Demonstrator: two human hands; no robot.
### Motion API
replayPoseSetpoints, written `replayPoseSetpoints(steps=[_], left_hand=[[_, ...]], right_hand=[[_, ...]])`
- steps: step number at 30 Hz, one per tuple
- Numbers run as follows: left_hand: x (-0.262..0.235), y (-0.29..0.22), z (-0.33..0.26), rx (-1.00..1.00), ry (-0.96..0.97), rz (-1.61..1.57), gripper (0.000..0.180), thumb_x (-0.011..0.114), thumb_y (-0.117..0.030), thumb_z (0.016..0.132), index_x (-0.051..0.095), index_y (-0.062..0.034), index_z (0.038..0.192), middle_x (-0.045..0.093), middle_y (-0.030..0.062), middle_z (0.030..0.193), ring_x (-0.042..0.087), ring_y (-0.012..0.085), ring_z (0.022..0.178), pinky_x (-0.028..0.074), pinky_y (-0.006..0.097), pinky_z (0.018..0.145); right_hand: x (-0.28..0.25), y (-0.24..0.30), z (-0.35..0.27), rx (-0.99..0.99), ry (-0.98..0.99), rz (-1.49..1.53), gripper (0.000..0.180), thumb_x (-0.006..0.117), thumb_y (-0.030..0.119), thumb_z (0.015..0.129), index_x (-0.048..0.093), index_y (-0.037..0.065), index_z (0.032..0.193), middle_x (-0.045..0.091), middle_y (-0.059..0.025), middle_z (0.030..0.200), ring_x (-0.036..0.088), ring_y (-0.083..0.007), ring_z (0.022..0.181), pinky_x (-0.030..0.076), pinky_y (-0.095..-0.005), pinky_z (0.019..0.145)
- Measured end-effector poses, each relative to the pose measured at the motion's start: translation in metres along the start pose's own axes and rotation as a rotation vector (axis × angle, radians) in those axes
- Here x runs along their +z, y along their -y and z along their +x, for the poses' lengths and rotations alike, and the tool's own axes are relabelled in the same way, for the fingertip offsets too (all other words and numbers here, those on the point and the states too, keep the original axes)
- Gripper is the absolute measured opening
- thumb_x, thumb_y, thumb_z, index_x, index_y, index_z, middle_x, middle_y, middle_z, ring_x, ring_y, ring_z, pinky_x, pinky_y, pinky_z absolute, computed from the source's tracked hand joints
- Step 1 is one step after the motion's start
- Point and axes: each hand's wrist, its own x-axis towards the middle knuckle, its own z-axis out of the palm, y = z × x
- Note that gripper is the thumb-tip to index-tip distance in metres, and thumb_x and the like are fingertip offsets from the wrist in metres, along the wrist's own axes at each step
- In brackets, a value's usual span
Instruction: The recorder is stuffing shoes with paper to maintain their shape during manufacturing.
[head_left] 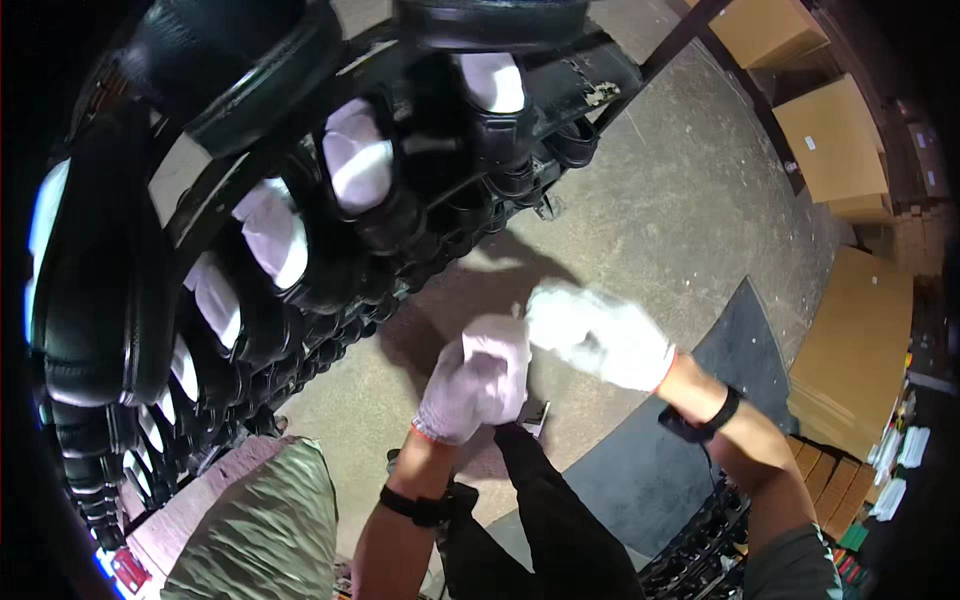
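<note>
My left hand [482, 378], in a white knit glove with an orange cuff edge, is closed in front of my body. Close by on its right, my right hand [598, 335] wears a matching glove and has its fingers curled in; motion and glare smear it slightly. The two fists nearly meet, and anything small pinched in them is hidden. Beyond them, at the left, black shoes stand in rows on a rack [590, 85]. White paper stuffing [357, 160] fills the openings of several shoes. Neither hand touches the shoes.
Cardboard boxes [832, 140] stand along the right, with a large flat carton [850, 350] nearer. A dark mat [650, 460] covers part of the concrete floor [690, 190]. At the lower left lies a crumpled grey-green sack [265, 520]. More black items [700, 540] line the lower right.
</note>
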Motion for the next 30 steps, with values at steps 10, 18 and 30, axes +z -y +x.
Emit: replayPoseSetpoints(steps=[10, 18, 30], left_hand=[[0.018, 0.055, 0.005, -0.128, -0.054, 0.301, 0.045, 0.078, -0.023, 0.102, 0.07, 0.002, 0.139, 0.077, 0.0091, 0.124, 0.073, 0.0172, 0.113, 0.06, 0.036, 0.1], [-0.034, 0.115, -0.032, -0.242, -0.144, 0.414, 0.038, 0.082, -0.023, 0.102, 0.074, -0.0012, 0.133, 0.078, 0.0045, 0.121, 0.071, 0.0134, 0.11, 0.059, 0.034, 0.099], [-0.022, 0.079, 0.03, -0.067, -0.182, 0.488, 0.046, 0.074, -0.021, 0.104, 0.069, -0.0016, 0.145, 0.076, 0.0069, 0.128, 0.072, 0.0167, 0.117, 0.058, 0.036, 0.105]], right_hand=[[-0.007, -0.222, 0.161, 0.167, -1.035, -0.066, 0.061, 0.085, 0.015, 0.099, 0.053, -0.001, 0.148, 0.066, -0.0195, 0.134, 0.067, -0.0279, 0.124, 0.054, -0.0404, 0.112], [-0.004, -0.223, 0.2, 0.13, -0.811, -0.438, 0.027, 0.081, 0.027, 0.091, 0.081, 0.007, 0.11, 0.074, -0.0265, 0.122, 0.071, -0.0445, 0.112, 0.061, -0.0525, 0.094], [-0.015, -0.279, 0.215, 0.022, -0.497, -0.658, 0.043, 0.071, 0.021, 0.105, 0.071, 0.006, 0.144, 0.071, -0.0223, 0.147, 0.062, -0.0466, 0.14, 0.049, -0.0524, 0.122]])
